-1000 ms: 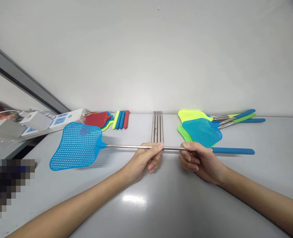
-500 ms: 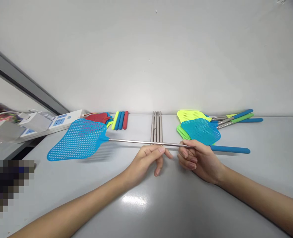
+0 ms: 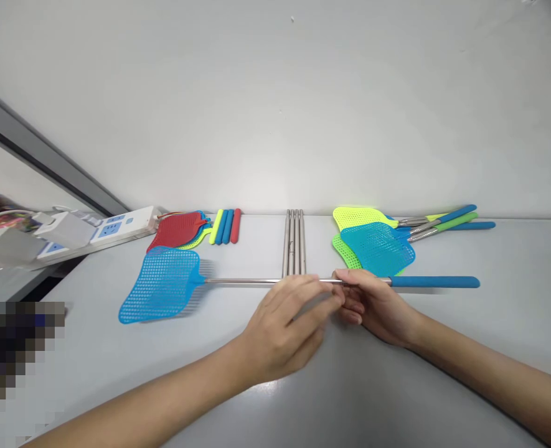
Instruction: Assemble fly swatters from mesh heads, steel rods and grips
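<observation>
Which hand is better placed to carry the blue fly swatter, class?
The right hand, probably: it closes around the swatter's steel shaft beside the blue grip, while the left hand looks looser.

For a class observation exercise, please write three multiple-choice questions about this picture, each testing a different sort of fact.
1. Where do the four bare metal rods lie?
A. Between the red swatter and the yellow-green swatter
B. Right of the yellow-green swatter
C. Left of the red swatter

2. How many loose coloured grips lie side by side?
A. Two
B. Four
C. Six

3. How is the front blue swatter placed?
A. Lying untouched
B. Gripped by its mesh head
C. Pinched by its metal shaft in the right hand

Answers: 1 A, the rods lie between them. 2 B, one yellow, two blue, one red. 3 C, the hand closes on the shaft.
</observation>
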`<state>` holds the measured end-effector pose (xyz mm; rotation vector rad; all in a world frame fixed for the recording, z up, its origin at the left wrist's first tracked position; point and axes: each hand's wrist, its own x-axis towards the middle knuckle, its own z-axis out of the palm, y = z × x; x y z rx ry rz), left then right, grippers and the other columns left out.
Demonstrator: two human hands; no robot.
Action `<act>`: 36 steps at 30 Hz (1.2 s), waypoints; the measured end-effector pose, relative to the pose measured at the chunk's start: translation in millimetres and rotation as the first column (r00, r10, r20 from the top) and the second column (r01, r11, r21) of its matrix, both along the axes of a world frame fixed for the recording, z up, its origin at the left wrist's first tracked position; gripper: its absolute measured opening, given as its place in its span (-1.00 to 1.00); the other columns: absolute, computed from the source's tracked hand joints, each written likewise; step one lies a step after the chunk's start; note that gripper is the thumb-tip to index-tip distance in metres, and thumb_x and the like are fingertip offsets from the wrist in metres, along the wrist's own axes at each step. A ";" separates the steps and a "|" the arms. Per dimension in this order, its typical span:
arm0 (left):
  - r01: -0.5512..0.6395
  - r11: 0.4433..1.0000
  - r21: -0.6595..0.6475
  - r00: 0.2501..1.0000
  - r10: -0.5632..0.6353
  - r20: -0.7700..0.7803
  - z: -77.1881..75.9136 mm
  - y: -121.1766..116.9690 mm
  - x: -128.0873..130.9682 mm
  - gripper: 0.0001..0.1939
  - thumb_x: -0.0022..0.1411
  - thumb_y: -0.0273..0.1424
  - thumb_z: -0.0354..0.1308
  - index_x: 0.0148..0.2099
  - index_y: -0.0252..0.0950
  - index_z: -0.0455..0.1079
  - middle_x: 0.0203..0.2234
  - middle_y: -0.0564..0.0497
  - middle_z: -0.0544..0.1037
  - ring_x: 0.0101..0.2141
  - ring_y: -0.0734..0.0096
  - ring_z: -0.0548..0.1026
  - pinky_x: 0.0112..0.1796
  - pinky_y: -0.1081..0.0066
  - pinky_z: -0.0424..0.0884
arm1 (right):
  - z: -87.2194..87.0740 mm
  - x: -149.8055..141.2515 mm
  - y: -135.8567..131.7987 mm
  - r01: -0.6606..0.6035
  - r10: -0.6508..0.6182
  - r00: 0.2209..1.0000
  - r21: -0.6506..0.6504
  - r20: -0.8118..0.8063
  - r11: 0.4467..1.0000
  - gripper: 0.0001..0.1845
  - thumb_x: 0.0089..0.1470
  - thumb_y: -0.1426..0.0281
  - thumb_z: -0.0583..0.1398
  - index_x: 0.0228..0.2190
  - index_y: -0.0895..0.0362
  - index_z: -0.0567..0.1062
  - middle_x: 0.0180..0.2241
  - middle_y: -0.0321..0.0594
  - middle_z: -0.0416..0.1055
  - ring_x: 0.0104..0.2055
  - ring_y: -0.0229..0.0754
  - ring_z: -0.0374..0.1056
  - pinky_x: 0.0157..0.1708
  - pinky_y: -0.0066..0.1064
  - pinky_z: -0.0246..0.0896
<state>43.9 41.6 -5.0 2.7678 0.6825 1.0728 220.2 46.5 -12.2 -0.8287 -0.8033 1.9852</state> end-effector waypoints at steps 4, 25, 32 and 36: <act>-0.133 0.991 0.010 0.991 0.133 -0.030 -1.7 7.9 -1.6 -0.58 0.16 -0.62 -0.11 0.08 -0.30 0.11 -0.17 -0.12 0.39 -0.09 0.30 0.32 -0.09 0.24 0.24 | -1.8 -0.2 -1.0 -0.064 0.055 0.996 0.114 0.074 0.991 -0.63 0.06 0.29 0.05 -0.67 0.20 0.36 -0.75 -0.42 -0.03 -0.70 -0.39 -0.10 -0.69 -0.54 -0.13; -0.306 0.934 0.183 0.880 0.351 -0.320 -4.1 9.1 2.6 -0.72 0.27 -0.40 -0.13 -0.45 -0.29 0.30 -0.64 0.07 0.36 -0.58 0.47 0.27 -0.49 0.43 0.04 | -4.2 0.0 -0.4 -0.203 0.152 0.966 0.242 0.211 0.949 -0.59 0.11 0.25 0.03 -0.70 0.16 0.21 -0.75 -0.44 -0.01 -0.70 -0.38 0.02 -0.67 -0.51 -0.16; -0.319 0.933 0.167 0.904 0.353 -0.243 -9.4 18.3 3.9 -0.69 0.29 -0.33 -0.15 -0.45 -0.29 0.26 -0.61 0.07 0.37 -0.54 0.47 0.31 -0.48 0.45 0.07 | -4.1 0.3 4.0 -0.161 0.145 0.985 0.175 0.098 0.971 -0.61 0.08 0.23 0.08 -0.66 0.19 0.28 -0.77 -0.48 -0.07 -0.70 -0.40 -0.02 -0.66 -0.53 -0.15; -0.366 0.917 0.159 0.896 0.393 -0.206 -12.3 21.0 5.3 -0.73 0.28 -0.32 -0.12 -0.42 -0.28 0.27 -0.59 0.09 0.39 -0.52 0.49 0.33 -0.48 0.47 0.10 | -1.5 5.3 4.7 -0.164 0.163 0.987 0.097 0.015 0.982 -0.70 0.07 0.27 0.11 -0.58 0.20 0.34 -0.72 -0.46 -0.02 -0.66 -0.40 0.03 -0.63 -0.56 -0.10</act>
